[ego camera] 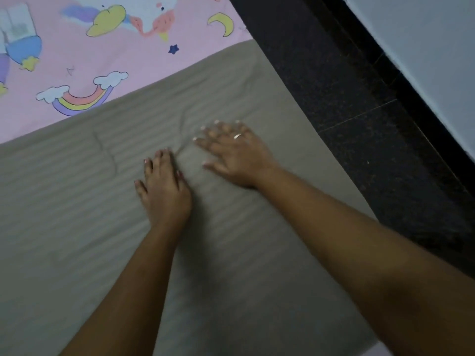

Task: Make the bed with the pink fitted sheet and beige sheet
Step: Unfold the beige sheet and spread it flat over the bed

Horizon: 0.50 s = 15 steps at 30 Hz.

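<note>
The beige striped sheet [77, 201] lies spread over most of the bed, with a few creases near its middle. Beyond its far edge the pink fitted sheet [133, 55] shows, printed with rainbows, clouds and a moon. My left hand [164, 191] presses flat on the beige sheet, fingers straight and slightly spread. My right hand [236, 155], with a ring on one finger, lies flat on the sheet just to the right, fingers spread. A crease runs between the two hands.
Dark speckled floor [347, 98] runs along the bed's right side. A pale wall [424, 34] with a black skirting strip rises at the upper right. The beige sheet's right edge hangs over the bed's side.
</note>
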Each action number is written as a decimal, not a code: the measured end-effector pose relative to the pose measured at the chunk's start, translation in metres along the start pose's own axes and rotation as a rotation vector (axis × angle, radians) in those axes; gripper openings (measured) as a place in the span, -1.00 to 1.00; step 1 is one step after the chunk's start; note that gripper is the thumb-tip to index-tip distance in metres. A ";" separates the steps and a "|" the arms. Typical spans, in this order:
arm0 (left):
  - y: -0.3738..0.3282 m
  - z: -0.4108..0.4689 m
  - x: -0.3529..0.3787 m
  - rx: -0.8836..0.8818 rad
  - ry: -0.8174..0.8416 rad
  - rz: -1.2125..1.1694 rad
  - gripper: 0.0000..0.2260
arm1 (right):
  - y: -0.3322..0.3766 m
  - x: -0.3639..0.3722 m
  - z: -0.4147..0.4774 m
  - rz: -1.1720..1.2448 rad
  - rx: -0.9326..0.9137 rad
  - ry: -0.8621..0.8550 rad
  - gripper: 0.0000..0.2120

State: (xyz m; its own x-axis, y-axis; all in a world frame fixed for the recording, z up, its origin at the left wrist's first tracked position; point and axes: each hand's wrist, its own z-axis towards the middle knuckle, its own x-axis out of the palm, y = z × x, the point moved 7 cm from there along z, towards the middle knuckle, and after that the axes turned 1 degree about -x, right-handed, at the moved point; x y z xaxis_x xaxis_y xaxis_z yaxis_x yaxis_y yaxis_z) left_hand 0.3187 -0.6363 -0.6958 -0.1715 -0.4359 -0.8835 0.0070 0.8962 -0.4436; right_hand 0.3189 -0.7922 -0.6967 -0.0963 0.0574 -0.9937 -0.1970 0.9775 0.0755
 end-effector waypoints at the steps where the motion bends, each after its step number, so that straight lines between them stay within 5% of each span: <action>1: 0.007 0.005 -0.004 0.018 0.007 0.039 -0.54 | -0.026 0.000 0.004 -0.018 0.078 -0.025 -0.41; 7: 0.016 0.015 -0.002 0.063 0.056 0.188 -0.52 | -0.135 -0.022 0.016 0.066 0.833 -0.080 -0.44; 9: 0.012 0.022 0.002 0.069 0.059 0.201 -0.51 | -0.089 -0.031 0.050 0.042 0.665 -0.149 -0.44; 12: 0.016 0.034 0.006 0.031 0.040 0.205 -0.48 | 0.049 -0.013 0.089 0.092 -0.006 -0.026 -0.49; 15: 0.020 0.042 0.008 0.004 -0.006 0.220 -0.46 | 0.047 0.004 0.093 0.061 -0.101 0.065 -0.51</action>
State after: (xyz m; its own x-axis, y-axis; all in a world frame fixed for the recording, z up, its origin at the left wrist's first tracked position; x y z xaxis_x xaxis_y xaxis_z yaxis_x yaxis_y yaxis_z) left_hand 0.3593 -0.6256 -0.7180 -0.1591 -0.2308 -0.9599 0.0472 0.9694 -0.2409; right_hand 0.3997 -0.7274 -0.7045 -0.1736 0.1000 -0.9797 -0.2858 0.9469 0.1473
